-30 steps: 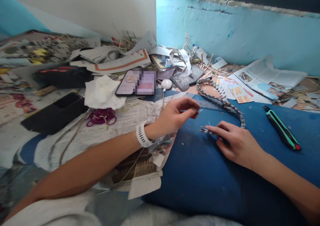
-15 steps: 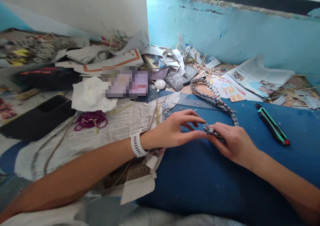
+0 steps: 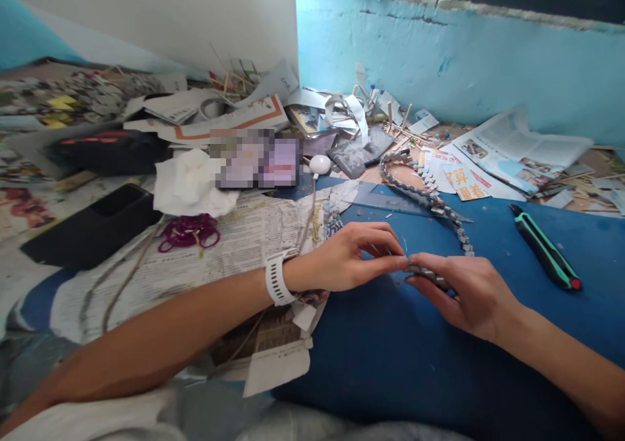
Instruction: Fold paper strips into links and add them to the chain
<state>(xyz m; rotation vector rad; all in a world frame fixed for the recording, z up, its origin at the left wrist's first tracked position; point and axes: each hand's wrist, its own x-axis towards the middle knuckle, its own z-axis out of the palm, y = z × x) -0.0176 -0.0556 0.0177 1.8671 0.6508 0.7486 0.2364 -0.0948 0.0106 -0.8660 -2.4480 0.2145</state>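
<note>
A grey chain of small folded strips (image 3: 446, 208), seemingly paper, curves over the blue table surface (image 3: 371, 356) and runs behind my right hand (image 3: 481, 294). Its near end lies between my right thumb and fingers, which are closed on it. My left hand (image 3: 349, 255), with a white watch strap (image 3: 279, 278) at the wrist, pinches the tip of that same end from the left. The fingertips of both hands almost meet there and hide the tip. A thin pale strand sticks up just above the pinch.
A green and black utility knife (image 3: 547, 247) lies at the right. Behind the hands is a clear ruler (image 3: 390, 200). Purple cord (image 3: 188, 232), a crumpled tissue (image 3: 190, 184) and a dark phone-like slab (image 3: 92, 226) are on newspaper at the left. Paper scraps and sticks line the wall.
My left thumb and fingers have closed onto the chain's end, where they were apart before. The right fingers have moved over the tip. The whole view has shifted slightly.
</note>
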